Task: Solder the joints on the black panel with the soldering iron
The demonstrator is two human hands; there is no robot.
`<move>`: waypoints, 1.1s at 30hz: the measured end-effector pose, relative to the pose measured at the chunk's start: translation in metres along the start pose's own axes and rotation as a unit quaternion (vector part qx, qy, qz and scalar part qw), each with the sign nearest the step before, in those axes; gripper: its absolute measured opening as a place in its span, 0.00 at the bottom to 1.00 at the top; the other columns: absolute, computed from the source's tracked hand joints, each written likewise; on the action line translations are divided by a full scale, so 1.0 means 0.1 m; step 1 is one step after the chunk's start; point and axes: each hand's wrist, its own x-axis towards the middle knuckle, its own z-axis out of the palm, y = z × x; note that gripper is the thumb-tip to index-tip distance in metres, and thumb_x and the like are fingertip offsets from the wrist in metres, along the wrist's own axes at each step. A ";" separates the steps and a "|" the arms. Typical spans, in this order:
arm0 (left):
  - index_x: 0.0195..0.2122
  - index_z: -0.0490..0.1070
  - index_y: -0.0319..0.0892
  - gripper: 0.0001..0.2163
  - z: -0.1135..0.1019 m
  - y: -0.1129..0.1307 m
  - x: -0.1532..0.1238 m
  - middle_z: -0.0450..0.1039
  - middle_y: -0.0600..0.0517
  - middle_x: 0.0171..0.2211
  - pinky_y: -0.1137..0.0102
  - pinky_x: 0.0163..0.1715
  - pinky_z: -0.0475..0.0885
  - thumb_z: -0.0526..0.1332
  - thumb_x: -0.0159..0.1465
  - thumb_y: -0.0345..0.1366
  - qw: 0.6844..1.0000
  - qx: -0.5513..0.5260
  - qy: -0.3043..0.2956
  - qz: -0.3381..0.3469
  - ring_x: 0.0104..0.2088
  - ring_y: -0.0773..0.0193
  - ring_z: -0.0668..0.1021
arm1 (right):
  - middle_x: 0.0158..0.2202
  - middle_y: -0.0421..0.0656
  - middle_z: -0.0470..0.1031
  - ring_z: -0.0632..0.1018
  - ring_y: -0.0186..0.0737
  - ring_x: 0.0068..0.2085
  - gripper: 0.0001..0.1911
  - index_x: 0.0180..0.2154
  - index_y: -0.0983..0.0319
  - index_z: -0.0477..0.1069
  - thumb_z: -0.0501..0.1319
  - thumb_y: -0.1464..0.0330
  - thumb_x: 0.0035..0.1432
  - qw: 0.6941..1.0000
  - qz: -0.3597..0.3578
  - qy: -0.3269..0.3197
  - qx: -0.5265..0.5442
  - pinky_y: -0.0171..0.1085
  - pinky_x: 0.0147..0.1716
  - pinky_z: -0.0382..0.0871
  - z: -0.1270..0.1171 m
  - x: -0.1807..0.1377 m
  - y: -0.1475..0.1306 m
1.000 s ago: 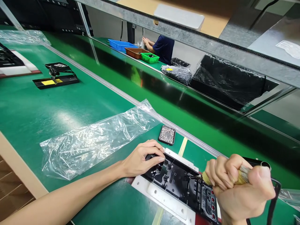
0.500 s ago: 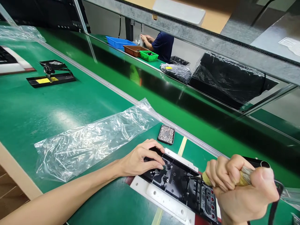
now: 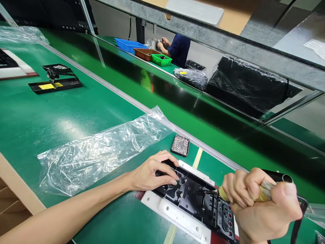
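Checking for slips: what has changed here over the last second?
Hardly anything. The left hand shifted its fingertips slightly on the black part; the co-worker behind drew both hands in. The right hand stays gripped on the screwdriver, tip on the part.

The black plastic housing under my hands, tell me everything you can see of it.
The black plastic housing lies flat, inner side up, on a white fixture plate on the green mat. Ribs, screw posts and a row of red-backed openings show inside. The left hand presses its near end; the right hand holds an electric screwdriver whose bit meets its middle.
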 end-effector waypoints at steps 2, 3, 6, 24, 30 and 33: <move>0.42 0.85 0.47 0.03 0.00 0.00 0.00 0.77 0.46 0.50 0.59 0.55 0.68 0.72 0.68 0.37 1.000 0.001 0.000 0.001 0.50 0.57 0.77 | 0.13 0.34 0.49 0.52 0.30 0.14 0.28 0.19 0.60 0.55 0.54 0.52 0.66 1.000 0.001 0.000 -0.002 0.32 0.13 0.54 0.01 0.00 0.00; 0.42 0.85 0.47 0.03 0.00 0.00 0.00 0.78 0.46 0.50 0.59 0.55 0.68 0.72 0.68 0.37 1.000 0.001 0.000 0.002 0.50 0.57 0.77 | 0.13 0.34 0.49 0.51 0.30 0.14 0.29 0.19 0.60 0.55 0.54 0.51 0.66 1.000 0.001 0.001 -0.003 0.32 0.13 0.54 0.01 0.00 0.00; 0.41 0.85 0.47 0.04 0.00 0.00 0.00 0.78 0.45 0.49 0.59 0.54 0.69 0.71 0.68 0.38 1.000 0.000 0.000 0.002 0.50 0.56 0.77 | 0.12 0.34 0.48 0.51 0.30 0.14 0.29 0.18 0.60 0.54 0.54 0.50 0.66 1.000 0.001 0.005 -0.010 0.32 0.13 0.53 0.04 0.01 -0.01; 0.41 0.86 0.47 0.04 0.01 0.02 0.02 0.79 0.45 0.48 0.59 0.54 0.68 0.71 0.68 0.38 1.000 -0.011 0.001 -0.001 0.50 0.56 0.78 | 0.12 0.34 0.49 0.51 0.30 0.13 0.30 0.17 0.60 0.54 0.56 0.49 0.64 1.000 -0.001 0.008 -0.023 0.31 0.12 0.53 0.10 0.01 -0.02; 0.41 0.86 0.47 0.04 0.01 0.02 0.02 0.79 0.45 0.47 0.60 0.54 0.69 0.71 0.68 0.38 1.000 -0.008 0.002 0.001 0.50 0.56 0.78 | 0.12 0.34 0.49 0.51 0.30 0.13 0.30 0.18 0.60 0.55 0.56 0.49 0.64 1.000 -0.004 0.012 -0.024 0.31 0.12 0.52 0.08 0.00 -0.01; 0.41 0.86 0.47 0.04 0.00 0.02 0.02 0.79 0.45 0.48 0.59 0.54 0.70 0.71 0.69 0.39 1.000 -0.003 -0.001 0.004 0.50 0.56 0.78 | 0.12 0.34 0.49 0.51 0.30 0.14 0.29 0.18 0.60 0.55 0.56 0.50 0.64 1.000 -0.004 0.009 -0.027 0.31 0.13 0.52 0.07 -0.01 0.00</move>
